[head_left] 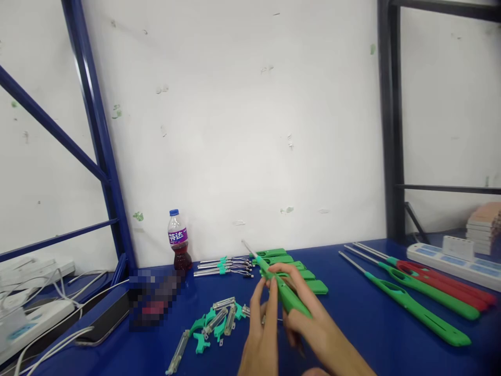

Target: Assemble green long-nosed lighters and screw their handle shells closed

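Note:
A green long-nosed lighter (291, 298) with a metal tube is held up over the blue table, tilted with its tip toward the wall. My right hand (313, 318) is closed around its handle. The fingers of my left hand (261, 321) pinch the lighter near its trigger opening; the exact contact is partly hidden. Just left of my hands lie clear gas tanks (216, 322) among teal triggers (201, 342) and small metal bits. Behind them are several metal tubes with wires (223, 267). Green handle shells (317, 286) sit beyond the held lighter.
Several green and red lighters (415, 309) lie at the right, before a white power strip (462, 263). A drink bottle (179, 243) stands by the wall. At the left are a phone (104, 321), white cables (58, 347) and a blue metal frame (94, 99).

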Tool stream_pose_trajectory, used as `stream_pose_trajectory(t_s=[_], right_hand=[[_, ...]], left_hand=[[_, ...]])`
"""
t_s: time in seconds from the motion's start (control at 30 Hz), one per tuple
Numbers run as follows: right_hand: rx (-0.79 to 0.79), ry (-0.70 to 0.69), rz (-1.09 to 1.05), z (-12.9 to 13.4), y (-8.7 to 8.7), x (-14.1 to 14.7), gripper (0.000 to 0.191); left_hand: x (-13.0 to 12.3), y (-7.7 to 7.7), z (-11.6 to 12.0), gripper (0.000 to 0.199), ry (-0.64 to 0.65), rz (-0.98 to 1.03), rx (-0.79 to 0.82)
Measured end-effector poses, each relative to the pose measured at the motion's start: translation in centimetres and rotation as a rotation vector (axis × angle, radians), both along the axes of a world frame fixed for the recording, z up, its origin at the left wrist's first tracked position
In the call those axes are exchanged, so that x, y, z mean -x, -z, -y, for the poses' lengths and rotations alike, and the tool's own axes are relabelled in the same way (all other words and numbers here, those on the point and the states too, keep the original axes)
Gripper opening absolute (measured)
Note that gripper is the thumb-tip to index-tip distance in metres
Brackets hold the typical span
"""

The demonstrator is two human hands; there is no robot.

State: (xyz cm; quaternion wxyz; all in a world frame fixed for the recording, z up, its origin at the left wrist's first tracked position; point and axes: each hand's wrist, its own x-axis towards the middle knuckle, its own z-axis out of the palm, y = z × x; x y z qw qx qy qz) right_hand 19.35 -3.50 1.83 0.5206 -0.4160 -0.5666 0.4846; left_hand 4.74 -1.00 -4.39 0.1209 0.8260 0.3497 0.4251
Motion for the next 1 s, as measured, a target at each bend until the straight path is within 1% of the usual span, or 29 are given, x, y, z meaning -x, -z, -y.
stream_pose_trajectory(t_s=[0.07,0.1,0.17,0.27,0.37,0.43,0.53,0.63,0.77,0.87,1.0], right_hand=[[-0.084,0.096,0.108,0.3,0.3,0.4,0.081],[-0.11,0.127,0.147,0.4,0.3,0.5,0.081],[-0.131,0.166,0.202,0.8,0.2,0.7,0.08],[-0.13,0.201,0.27,1.3,-0.3,0.8,0.081],[-0.093,0.195,0.297,1.7,-0.7,0.8,0.084],[-0.085,0.188,0.303,1.8,-0.8,0.9,0.085],[-0.105,0.153,0.277,1.8,-0.6,1.0,0.084],[-0.134,0.123,0.238,1.5,-0.2,1.1,0.082],[-0.187,0.141,0.248,1.1,0.5,1.3,0.079],[-0.2,0.16,0.252,1.1,0.7,1.4,0.077],[-0.186,0.156,0.261,1.2,0.6,1.3,0.077]], left_hand=[[-0.8,0.5,-0.2,0.072,-0.032,0.042,0.105],[-0.9,0.5,-0.4,0.072,-0.023,0.077,0.168],[-0.8,0.1,-0.7,0.073,0.063,0.19,0.312],[-0.3,-0.7,-0.7,0.077,0.242,0.394,0.515],[-0.2,-1.3,-0.2,0.09,0.324,0.527,0.626],[-0.3,-1.4,0.1,0.097,0.341,0.579,0.663],[-0.1,-1.4,0.4,0.098,0.324,0.646,0.714],[0.0,-1.4,0.3,0.102,0.301,0.71,0.76],[-0.5,-1.2,-0.1,0.105,0.286,0.779,0.798],[-1.0,-0.9,-0.3,0.106,0.285,0.822,0.791],[-1.4,-0.4,-0.5,0.104,0.282,0.818,0.745]])
